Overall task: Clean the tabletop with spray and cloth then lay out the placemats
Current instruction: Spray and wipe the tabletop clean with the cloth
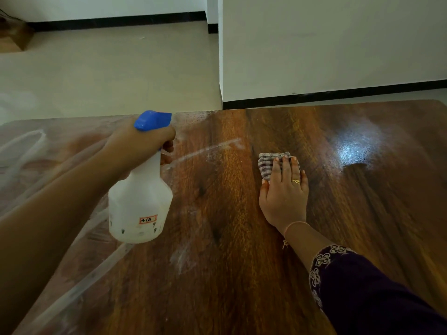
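Left forearm (pixel 48 213): bare, it crossed the lower left corner closest to the camera and rose to the left hand (pixel 142 143).
Sleeve (pixel 362 298): one, dark purple with pale flower embroidery at the cuff, it filled the lower right corner.
Left hand: its fingers were curled round the neck of the spray bottle (pixel 140 201) and clamped on it just under the spray head (pixel 151 119); two fingertips showed on the front side.
Spray bottle: one, of cloudy white plastic with a blue spray head, it was held in the air over the left half of the table (pixel 229 262) and tilted.
Label (pixel 148 219): one small red-edged box low on the bottle carried dark handwriting that read roughly "4-1A"; the dark marks below it were too small to read.
Right hand (pixel 283 189): it lay palm down with fingers straight and close together, pressing on the cloth (pixel 266 163).
Cloth: one, folded, with brown and white checks, it lay on the table right of centre, under the fingers, with its far and left edges showing.
Jewellery: one gold ring (pixel 296 181) sat on a finger, and one thin pink thread (pixel 294 224) circled the wrist.
Table: one, of dark glossy wood, it had a whitish film over its left part, one thin white streak (pixel 210 148) between bottle and cloth, and a bright patch of glare (pixel 355 146) at the far right.
Background: a pale floor (pixel 108 68) met white walls (pixel 326 44) with black skirting.
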